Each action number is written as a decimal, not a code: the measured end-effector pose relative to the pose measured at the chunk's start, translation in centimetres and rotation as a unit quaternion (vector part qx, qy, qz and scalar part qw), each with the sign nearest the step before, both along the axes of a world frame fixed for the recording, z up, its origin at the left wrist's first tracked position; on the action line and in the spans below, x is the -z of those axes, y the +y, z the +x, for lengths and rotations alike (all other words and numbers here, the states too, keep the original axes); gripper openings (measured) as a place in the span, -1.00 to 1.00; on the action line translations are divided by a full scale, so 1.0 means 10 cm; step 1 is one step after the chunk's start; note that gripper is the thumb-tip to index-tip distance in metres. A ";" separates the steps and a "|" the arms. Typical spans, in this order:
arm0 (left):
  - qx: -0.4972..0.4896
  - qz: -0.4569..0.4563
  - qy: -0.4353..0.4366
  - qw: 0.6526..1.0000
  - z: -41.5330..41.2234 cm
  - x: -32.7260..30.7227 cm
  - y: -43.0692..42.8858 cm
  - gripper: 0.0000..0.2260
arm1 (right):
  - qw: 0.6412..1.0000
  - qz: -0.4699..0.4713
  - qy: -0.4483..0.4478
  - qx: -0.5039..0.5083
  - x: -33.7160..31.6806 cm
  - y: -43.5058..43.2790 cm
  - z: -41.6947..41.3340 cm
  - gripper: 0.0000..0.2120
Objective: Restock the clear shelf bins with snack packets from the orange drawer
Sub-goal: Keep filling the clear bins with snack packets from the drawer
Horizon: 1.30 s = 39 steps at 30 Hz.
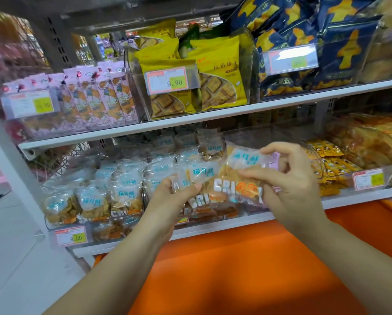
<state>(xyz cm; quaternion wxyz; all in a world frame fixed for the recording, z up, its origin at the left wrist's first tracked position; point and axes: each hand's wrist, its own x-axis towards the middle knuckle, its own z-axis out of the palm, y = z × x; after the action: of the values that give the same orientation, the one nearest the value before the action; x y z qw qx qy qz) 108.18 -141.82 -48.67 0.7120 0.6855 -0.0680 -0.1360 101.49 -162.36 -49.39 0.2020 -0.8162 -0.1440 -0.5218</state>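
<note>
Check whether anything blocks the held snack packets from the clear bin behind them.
Nothing visible. The left hand and right hand hold the packets right in front of the clear bin; only same-type packets sit inside.

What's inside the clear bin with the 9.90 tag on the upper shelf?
The bin holds yellow biscuit packets, with something green poking up behind. The price tag hides part of the front packet; whatever lies further back is covered.
</note>
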 end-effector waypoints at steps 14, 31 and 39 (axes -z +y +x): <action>0.083 0.058 -0.098 0.990 -0.13 0.12 -0.04 -0.69 | 0.877 0.303 0.312 -0.202 0.19 0.26 0.00 -0.74; 0.216 0.206 -0.237 0.924 -0.25 0.11 -0.16 -0.24 | 0.781 0.404 0.393 -0.271 0.18 0.14 0.00 -0.24; 0.139 0.300 -0.358 0.873 0.22 -0.05 -0.22 -0.07 | 0.856 0.369 0.316 -0.176 0.06 -0.03 0.33 -0.39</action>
<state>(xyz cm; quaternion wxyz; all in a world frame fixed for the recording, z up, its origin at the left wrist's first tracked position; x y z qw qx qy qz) 110.38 -143.98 -48.19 0.3730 0.8514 -0.3687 0.0071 104.82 -162.61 -49.97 0.6119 -0.7636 -0.0105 -0.2059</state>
